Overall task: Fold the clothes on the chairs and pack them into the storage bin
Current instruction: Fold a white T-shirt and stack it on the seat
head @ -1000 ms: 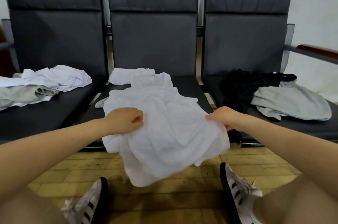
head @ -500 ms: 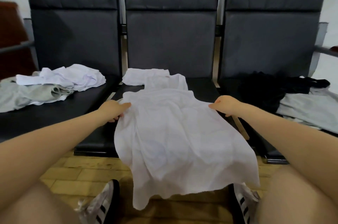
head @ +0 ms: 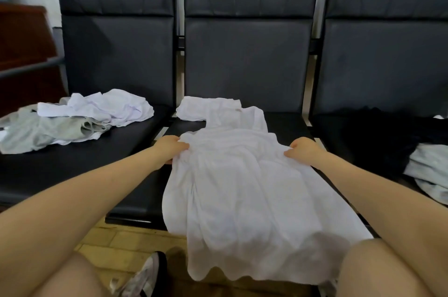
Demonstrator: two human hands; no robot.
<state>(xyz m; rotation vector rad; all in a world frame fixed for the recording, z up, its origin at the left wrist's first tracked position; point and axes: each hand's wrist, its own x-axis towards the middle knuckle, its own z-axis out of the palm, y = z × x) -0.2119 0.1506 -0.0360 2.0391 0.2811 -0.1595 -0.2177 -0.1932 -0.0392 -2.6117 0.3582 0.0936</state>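
The white shirt (head: 237, 175) lies on the middle chair (head: 247, 54), between the hands. The left hand (head: 169, 147) and right hand (head: 303, 150) each pinch one side.

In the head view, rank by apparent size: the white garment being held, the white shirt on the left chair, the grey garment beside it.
1. White garment, largest by far, though nearest the camera.
2 and 3. White shirt and grey garment on the left chair: similar; they overlap and the grey one is cut by the frame edge, so unranked.

Bare arms, black-striped white sneaker (head: 145, 277)
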